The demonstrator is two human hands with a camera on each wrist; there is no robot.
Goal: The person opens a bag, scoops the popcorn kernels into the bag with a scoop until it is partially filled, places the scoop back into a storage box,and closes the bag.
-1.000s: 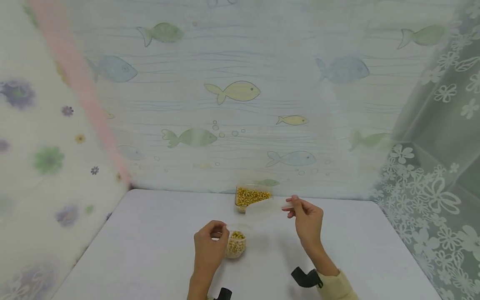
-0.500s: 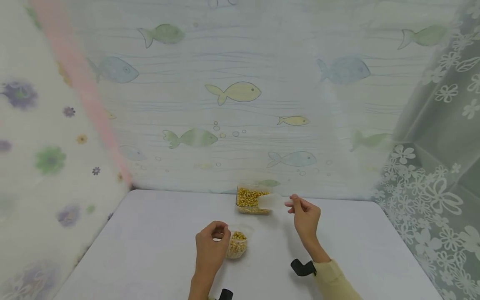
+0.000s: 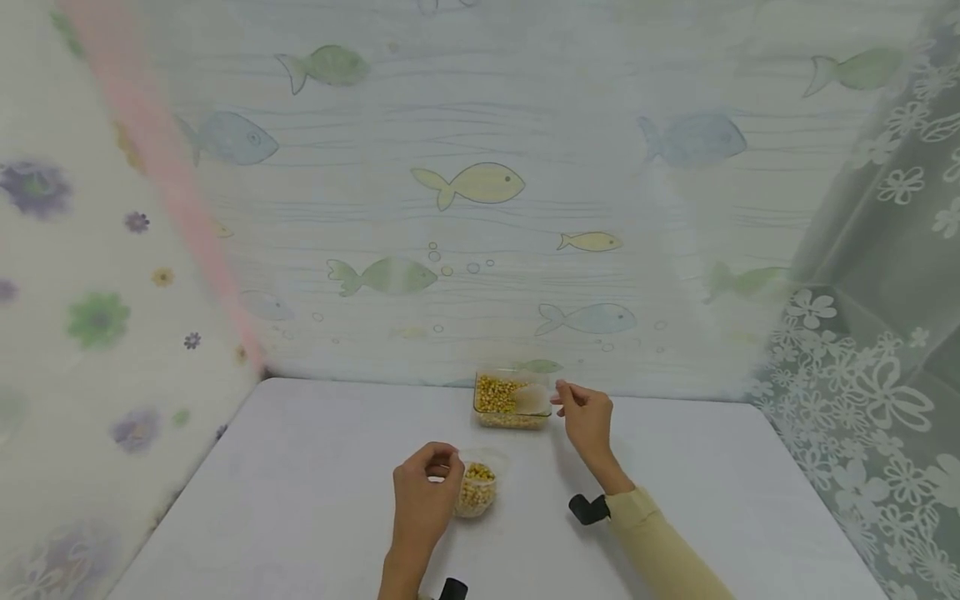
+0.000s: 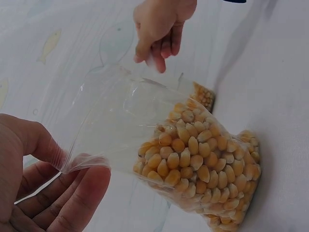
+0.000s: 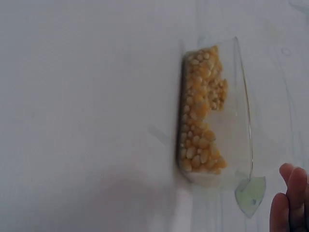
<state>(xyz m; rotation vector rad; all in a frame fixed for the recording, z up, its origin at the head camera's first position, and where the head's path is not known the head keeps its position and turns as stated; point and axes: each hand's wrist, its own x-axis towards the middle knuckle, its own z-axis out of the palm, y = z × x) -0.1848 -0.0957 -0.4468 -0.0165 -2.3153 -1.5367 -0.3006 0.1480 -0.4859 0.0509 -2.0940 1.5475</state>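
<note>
My left hand [image 3: 426,492] pinches the top edge of a clear plastic bag [image 4: 120,111] between thumb and fingers. Corn kernels [image 4: 198,164] fill the lower part of that bag, which stands on the table. Behind it, a clear rectangular container [image 3: 512,423] holds more kernels [image 5: 198,101]. With its fingertips my right hand [image 3: 588,419] grips a translucent white scoop [image 3: 531,399] at the container's right side. The scoop's blade lies in among the kernels; its handle is mostly hidden by the fingers.
A white table [image 3: 315,483] runs back to a fish-printed curtain [image 3: 480,267], close behind the container. Floral curtains hang on the left [image 3: 97,400] and right [image 3: 862,400]. Dark wrist mounts, one on the right wrist [image 3: 588,509], sit at both wrists.
My right hand has moved left with the scoop, from above the container's right front edge down into the kernels. My left hand keeps its hold on the bag, nearly still.
</note>
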